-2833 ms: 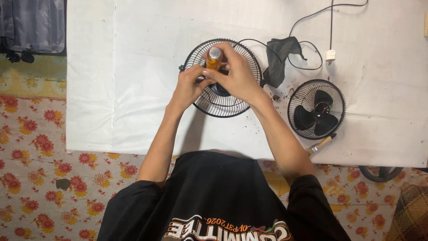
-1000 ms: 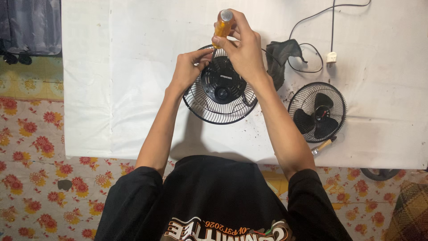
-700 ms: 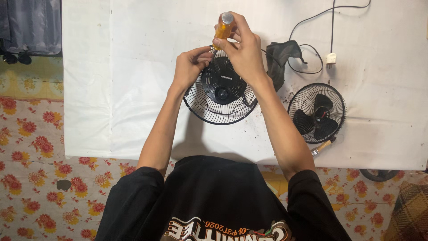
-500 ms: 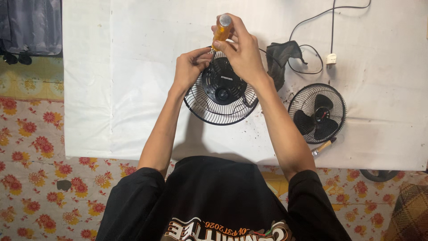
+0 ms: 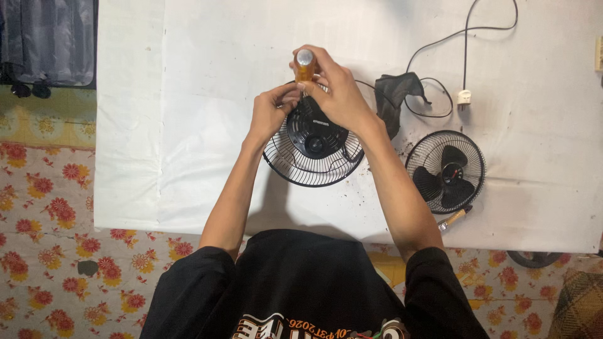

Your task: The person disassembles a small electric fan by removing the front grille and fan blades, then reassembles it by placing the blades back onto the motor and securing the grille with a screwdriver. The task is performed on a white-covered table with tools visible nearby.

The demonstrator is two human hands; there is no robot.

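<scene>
Since a few seconds back, our right hand (image 5: pixel 336 94) has lifted the screwdriver (image 5: pixel 305 65) from the hub to the far rim of the fan guard (image 5: pixel 313 145), which lies flat on the white sheet (image 5: pixel 188 94). It grips the orange handle; our left hand (image 5: pixel 271 113) pinches the rim beside it. If that pinch loosens, the tip could skid off, we judge. We count one screwdriver, one guard, one whole fan (image 5: pixel 446 171), one dark rag (image 5: pixel 396 100).
</scene>
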